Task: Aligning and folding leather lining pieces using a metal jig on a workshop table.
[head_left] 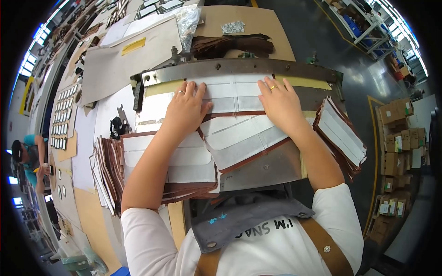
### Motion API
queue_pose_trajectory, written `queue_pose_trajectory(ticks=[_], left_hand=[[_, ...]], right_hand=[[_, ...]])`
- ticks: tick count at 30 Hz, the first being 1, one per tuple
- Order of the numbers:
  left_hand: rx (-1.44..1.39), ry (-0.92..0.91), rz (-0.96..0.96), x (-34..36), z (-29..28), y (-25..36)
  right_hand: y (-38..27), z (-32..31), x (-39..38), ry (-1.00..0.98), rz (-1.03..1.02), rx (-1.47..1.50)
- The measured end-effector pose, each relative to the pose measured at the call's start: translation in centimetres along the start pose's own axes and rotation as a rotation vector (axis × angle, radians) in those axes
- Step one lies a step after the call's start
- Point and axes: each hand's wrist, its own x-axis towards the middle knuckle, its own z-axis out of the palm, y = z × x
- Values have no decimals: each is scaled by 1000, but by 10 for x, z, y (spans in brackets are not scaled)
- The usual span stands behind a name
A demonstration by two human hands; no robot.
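A brown-edged panel with a white backing (235, 94) lies flat against a long metal bar (216, 67). My left hand (183, 108) rests on its left end, fingers stretched toward the bar and thumb apart. On the right end, my right hand (282, 103) presses with spread fingers. Neither hand grips anything. A second white-backed panel (244, 138) lies askew just below, between my forearms. Under my left forearm sits a stack of similar panels (189, 158), partly hidden by the arm.
To the right, more panels (340, 131) form a tilted pile; to the left stands a fanned bundle (108, 175). Beyond the bar lie dark brown pieces (232, 45) and a large grey board (133, 60). A co-worker (32, 158) is at the far left. Cardboard boxes (396, 142) stand at right.
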Motion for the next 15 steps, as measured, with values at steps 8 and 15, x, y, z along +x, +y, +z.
queue_pose_trajectory(ticks=[8,15], left_hand=[[50,17,18,0,3,-2],[0,3,-6,2,6,-3]], right_hand=[[0,2,-1,31,3,42],[6,-3,38,85,-54,369]])
